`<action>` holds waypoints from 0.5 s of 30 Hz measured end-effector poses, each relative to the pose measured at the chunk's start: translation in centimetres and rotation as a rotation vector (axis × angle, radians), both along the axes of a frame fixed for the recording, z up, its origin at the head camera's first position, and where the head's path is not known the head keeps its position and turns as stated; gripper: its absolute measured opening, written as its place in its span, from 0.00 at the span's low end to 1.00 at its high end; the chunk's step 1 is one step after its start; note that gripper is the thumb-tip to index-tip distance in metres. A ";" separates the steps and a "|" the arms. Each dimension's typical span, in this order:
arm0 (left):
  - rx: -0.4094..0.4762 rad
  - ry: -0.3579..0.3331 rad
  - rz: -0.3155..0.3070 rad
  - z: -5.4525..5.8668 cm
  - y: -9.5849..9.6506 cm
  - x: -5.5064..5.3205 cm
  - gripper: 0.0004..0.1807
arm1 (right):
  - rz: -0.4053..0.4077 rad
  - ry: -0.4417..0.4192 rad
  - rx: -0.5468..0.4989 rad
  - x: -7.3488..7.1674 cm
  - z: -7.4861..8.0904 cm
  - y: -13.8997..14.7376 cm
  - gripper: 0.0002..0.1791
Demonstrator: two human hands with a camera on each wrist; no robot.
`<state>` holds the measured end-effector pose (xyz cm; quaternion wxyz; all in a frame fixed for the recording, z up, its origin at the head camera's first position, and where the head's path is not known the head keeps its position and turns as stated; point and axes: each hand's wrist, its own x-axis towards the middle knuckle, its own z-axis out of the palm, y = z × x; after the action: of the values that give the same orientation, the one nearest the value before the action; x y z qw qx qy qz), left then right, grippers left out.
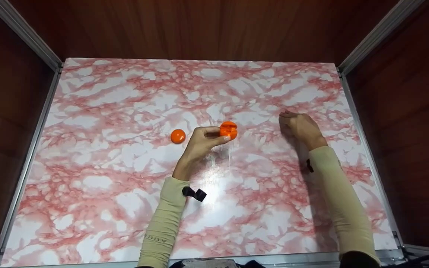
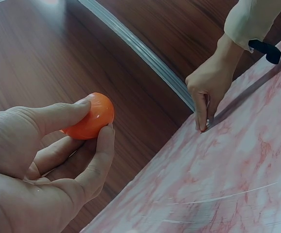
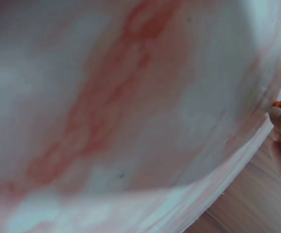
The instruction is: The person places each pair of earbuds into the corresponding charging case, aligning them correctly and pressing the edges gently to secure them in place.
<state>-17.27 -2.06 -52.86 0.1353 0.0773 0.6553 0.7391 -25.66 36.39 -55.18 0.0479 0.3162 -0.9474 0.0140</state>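
Observation:
My left hand (image 1: 200, 143) pinches a round orange plastic piece (image 1: 231, 134) between thumb and fingers, above the table. In the head view its upper face has a notch and a hollow; the left wrist view shows a smooth, glossy rounded side. Left of that hand, a glossy orange dome (image 1: 178, 136) lies on the table. My right hand (image 1: 302, 128) is low at the table's right side, its fingertips pinching a small orange-and-white piece (image 3: 277, 104). Fingers hide most of this piece, so its kind cannot be told.
A pink-and-white marbled tabletop (image 1: 106, 182) lies under both hands. Dark wooden panels (image 1: 199, 29) stand behind it and at both sides, with metal rails (image 1: 367, 137) along the edges.

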 end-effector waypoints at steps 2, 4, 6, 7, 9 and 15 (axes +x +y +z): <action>-0.002 0.000 0.000 0.0 0.0 0.0 0.17 | -0.001 0.008 0.052 -0.2 0.0 -0.1 0.14; -0.002 0.000 0.002 0.0 -0.1 0.0 0.17 | 0.002 -0.007 0.015 -0.5 0.1 -0.3 0.17; -0.001 0.003 0.003 0.0 -0.1 0.0 0.16 | -0.020 -0.059 0.029 -0.7 0.2 -0.4 0.18; 0.000 0.004 0.006 0.0 -0.1 0.0 0.16 | -0.024 -0.075 0.031 -0.7 0.3 -0.5 0.18; 0.007 0.000 0.010 0.1 -0.2 0.0 0.16 | -0.022 -0.094 0.012 -0.9 0.3 -0.6 0.18; 0.009 -0.007 0.011 0.2 0.0 0.1 0.16 | 0.019 -0.100 -0.082 -0.9 0.0 -0.9 0.17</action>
<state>-17.13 -2.10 -52.70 0.1328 0.0718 0.6520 0.7430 -26.51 35.51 -55.21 0.0133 0.3220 -0.9441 0.0689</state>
